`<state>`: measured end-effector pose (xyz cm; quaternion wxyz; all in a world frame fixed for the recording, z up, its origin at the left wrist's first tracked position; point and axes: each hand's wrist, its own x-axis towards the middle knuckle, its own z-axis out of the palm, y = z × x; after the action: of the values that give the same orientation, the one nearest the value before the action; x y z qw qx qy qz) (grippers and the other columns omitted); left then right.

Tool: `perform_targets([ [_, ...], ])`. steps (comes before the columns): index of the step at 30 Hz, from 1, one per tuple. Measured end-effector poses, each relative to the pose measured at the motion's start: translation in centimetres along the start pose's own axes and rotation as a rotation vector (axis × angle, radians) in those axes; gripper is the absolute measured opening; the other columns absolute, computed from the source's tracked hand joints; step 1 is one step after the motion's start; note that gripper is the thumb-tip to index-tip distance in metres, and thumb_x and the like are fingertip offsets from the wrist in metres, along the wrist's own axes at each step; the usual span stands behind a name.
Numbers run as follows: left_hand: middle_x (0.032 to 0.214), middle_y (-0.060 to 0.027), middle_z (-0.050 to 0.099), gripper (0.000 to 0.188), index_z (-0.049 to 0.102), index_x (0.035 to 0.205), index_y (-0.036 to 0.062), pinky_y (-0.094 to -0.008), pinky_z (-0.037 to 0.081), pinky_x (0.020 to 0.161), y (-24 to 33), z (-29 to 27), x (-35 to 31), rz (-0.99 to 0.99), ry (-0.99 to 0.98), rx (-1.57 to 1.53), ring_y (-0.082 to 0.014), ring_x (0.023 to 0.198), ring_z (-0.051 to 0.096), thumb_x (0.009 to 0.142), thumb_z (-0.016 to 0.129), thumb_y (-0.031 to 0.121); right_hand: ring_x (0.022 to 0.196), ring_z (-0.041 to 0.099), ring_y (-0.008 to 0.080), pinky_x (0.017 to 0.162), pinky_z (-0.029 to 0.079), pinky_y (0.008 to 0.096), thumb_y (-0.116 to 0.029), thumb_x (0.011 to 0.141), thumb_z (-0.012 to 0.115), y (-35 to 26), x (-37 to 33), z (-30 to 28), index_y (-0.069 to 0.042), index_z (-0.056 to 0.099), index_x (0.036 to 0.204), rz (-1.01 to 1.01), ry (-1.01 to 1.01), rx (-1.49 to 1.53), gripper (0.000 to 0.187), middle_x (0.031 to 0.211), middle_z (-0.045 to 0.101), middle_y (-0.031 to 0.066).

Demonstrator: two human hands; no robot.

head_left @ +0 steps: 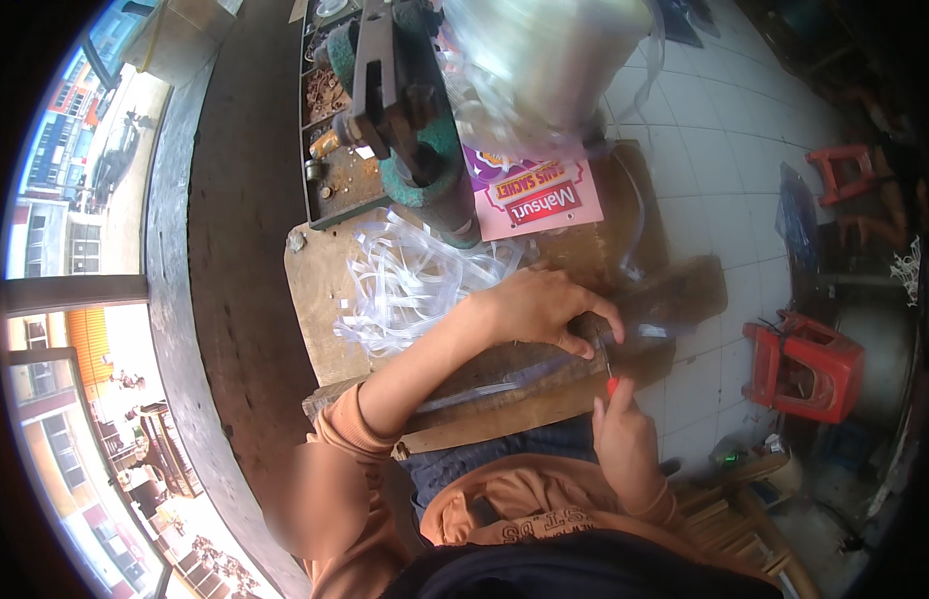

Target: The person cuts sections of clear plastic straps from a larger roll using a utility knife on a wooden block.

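Observation:
My right hand (627, 429) is closed around a small red-handled tool (612, 386) with a thin metal shaft. The shaft points away from me, toward the gap between my left thumb and forefinger. My left hand (544, 311) reaches over the wooden bench (624, 230), palm down, with thumb and forefinger curved and apart. Its other fingers are partly hidden. Beside it on the left lies a loose heap of clear and white plastic strips (404, 285). A long pale strip (474, 396) runs along the bench's near edge.
A green and dark metal press (429, 185) stands beyond the strips, next to a compartmented tray (349, 205) of small metal parts. A pink printed sheet (544, 205) lies under a blurred clear plastic bag (544, 70). A red stool (809, 364) stands on the tiled floor at right.

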<state>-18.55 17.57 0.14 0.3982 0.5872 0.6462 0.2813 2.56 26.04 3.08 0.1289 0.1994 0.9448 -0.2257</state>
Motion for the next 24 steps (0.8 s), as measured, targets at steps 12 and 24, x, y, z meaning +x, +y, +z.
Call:
perform_targets([
  [12,0.089,-0.0043,0.067,0.036,0.059,0.11,0.0271,-0.0476,0.038,0.082,0.0,0.4,0.1,0.007,0.033,-0.051,-0.0273,0.089,0.063,0.076,0.069,0.035,0.064,0.062,0.0394,0.051,0.05,0.0449,-0.017,0.09,0.055,0.1,0.6,0.4,0.0,0.037,0.096,0.075,-0.052,0.061,0.025,0.077,0.06,0.023],
  [24,0.089,-0.0051,0.067,0.037,0.06,0.11,0.0276,-0.0422,0.045,0.075,1.2,-0.3,-0.4,-0.04,0.045,-0.026,-0.0289,0.088,0.063,0.075,0.07,0.033,0.062,0.061,0.0401,0.051,0.05,0.0449,-0.018,0.089,0.056,-0.2,-0.2,0.2,0.001,0.037,0.096,0.03,0.005,0.019,0.028,0.073,0.06,0.0231],
])
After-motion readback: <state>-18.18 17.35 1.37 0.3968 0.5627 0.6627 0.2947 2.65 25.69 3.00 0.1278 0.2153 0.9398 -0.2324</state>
